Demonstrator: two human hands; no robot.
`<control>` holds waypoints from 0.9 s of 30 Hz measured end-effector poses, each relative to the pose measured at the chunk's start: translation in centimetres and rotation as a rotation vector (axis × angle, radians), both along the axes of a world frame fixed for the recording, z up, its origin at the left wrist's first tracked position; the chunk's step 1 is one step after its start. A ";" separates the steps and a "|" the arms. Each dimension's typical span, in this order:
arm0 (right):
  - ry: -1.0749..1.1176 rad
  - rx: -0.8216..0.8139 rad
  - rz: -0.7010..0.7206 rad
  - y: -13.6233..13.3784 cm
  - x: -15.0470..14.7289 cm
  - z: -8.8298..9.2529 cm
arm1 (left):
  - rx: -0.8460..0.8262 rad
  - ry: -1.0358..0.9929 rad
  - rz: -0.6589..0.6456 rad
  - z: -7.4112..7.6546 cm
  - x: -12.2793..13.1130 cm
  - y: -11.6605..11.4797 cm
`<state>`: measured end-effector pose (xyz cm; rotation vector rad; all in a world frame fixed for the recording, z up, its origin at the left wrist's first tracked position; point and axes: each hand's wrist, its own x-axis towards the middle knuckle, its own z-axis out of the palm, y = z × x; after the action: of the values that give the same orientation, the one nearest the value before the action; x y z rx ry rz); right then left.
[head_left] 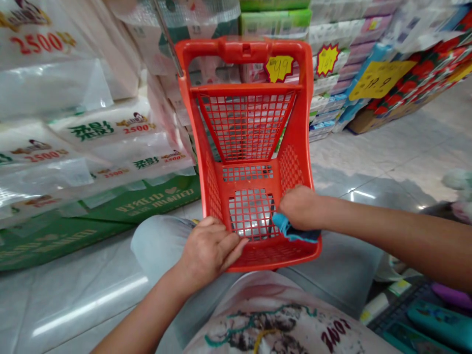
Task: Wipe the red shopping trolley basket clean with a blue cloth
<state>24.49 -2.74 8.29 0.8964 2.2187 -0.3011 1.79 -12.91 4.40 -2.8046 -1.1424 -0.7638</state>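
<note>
A red plastic shopping cart [311, 162] with a grid-patterned basket stands right before me, between my knees. My left hand [212, 246] is wrapped over its near left rim, fingers curled on the edge. In my right hand [299, 204] is a bunched blue cloth [295, 233], dark on one part, pressed against the near right inside corner of the basket. The fold-up grid panel [250, 125] tilts at the far end below the handle [243, 49]. No goods show inside the basket. Part of the cloth is hidden under my right hand.
Stacked white tissue packs [103, 125] rise on the left above a green carton [155, 201]. More packs [275, 22] with yellow price signs [381, 80] line the back. Tiled floor [413, 152] spreads to the right. Turquoise cases [438, 322] lie at lower right.
</note>
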 end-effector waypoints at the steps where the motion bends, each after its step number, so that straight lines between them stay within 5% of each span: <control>1: -0.013 0.073 -0.016 1.1 0.1 0.0 | 0.002 0.007 0.011 0.1 0.2 -0.1; 6: -0.045 0.178 -0.005 3.3 0.8 0.3 | 0.001 -0.006 0.039 0.0 0.3 -0.7; 12: -0.013 0.106 -0.042 -0.3 -0.3 0.9 | 0.011 0.004 -0.033 -0.1 -3.5 0.5; 19: 0.114 -0.045 -0.100 -1.9 -2.3 2.0 | 0.134 0.172 -0.037 0.3 -7.8 4.9; 23: 0.010 -0.040 -0.140 0.5 -1.8 2.5 | 0.094 0.255 0.145 0.4 -6.5 4.6; 27: -0.115 -0.033 -0.210 3.1 -0.6 1.4 | 0.007 0.038 0.191 -0.6 -2.0 0.7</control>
<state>23.90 0.33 9.67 1.1033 2.0119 -0.3731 -0.18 -12.19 3.77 -2.6414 -1.3728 -0.6938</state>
